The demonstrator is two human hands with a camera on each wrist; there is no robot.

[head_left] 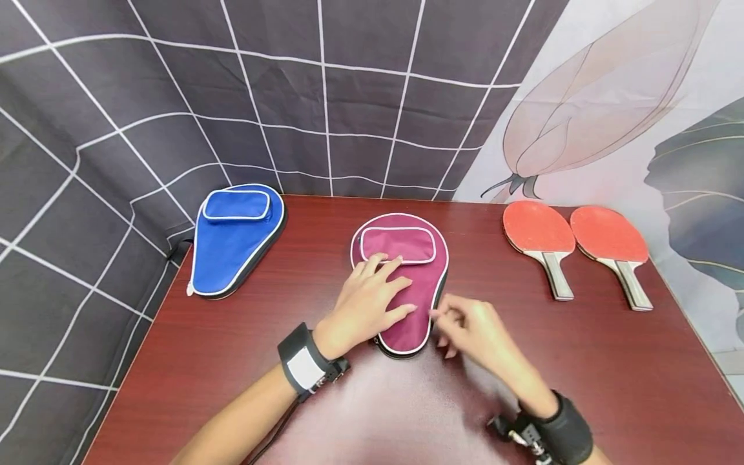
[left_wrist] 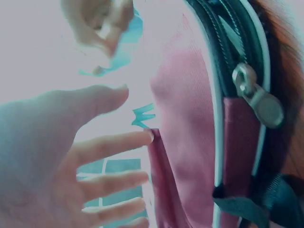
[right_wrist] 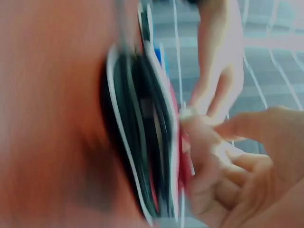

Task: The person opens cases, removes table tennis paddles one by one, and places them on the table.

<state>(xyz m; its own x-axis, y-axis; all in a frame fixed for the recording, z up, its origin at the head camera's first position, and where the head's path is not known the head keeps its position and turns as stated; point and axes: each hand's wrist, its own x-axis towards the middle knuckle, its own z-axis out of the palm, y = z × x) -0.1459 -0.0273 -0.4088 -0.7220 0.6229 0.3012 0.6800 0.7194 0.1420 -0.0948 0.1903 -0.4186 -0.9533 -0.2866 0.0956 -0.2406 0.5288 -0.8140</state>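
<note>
A maroon table tennis paddle case (head_left: 403, 337) with white piping lies on the table, its narrow end toward me. My left hand (head_left: 366, 298) rests on it with spread fingers, the fingertips by the front pocket (head_left: 401, 243). Beside the case's right edge is my right hand (head_left: 473, 328), blurred, its fingers loosely bent; I see nothing held in it. In the left wrist view a metal zipper pull (left_wrist: 266, 107) hangs at the case's side, near a dark strap end (left_wrist: 244, 209). Along the side in the right wrist view, the zipper edges (right_wrist: 164, 95) stand apart around a dark gap.
A blue paddle case (head_left: 223, 248) lies at the left of the table. Two red paddles (head_left: 537, 226) with pale handles lie at the right, side by side. Behind the brown table (head_left: 610, 374) hangs a dark grid-patterned cloth (head_left: 279, 97).
</note>
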